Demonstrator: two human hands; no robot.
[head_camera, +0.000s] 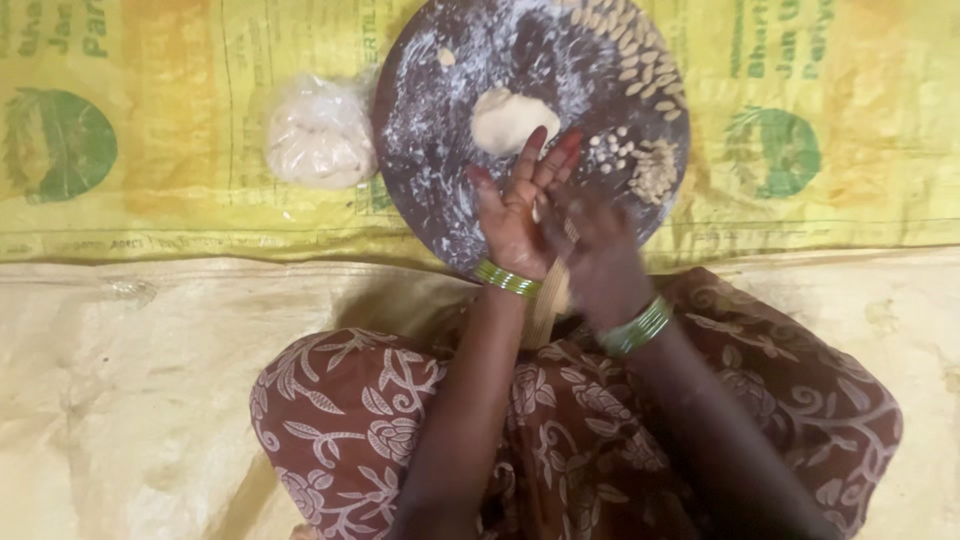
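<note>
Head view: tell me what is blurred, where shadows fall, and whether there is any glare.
Head view: the right hand is smeared by motion blur, while the left hand and the round dark floured board are sharper; soft shadow lies on the pale cloth beside the knees; light is even, with only a faint sheen on the clear plastic bag of dough.

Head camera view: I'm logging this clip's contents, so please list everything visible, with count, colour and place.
round board: one, dark, floured, top centre on the sheet
dough lump: one, pale, middle of the board
small shaped dough pieces: many, pale, along the board's right side
bagged dough: one, whitish, left of the board
printed sheet: one, yellow with green, under the board
lap cloth: brown, floral, bottom
bangles: green, both wrists
left hand: open palm, over the board's near edge
right hand: blurred, against the left palm
</note>
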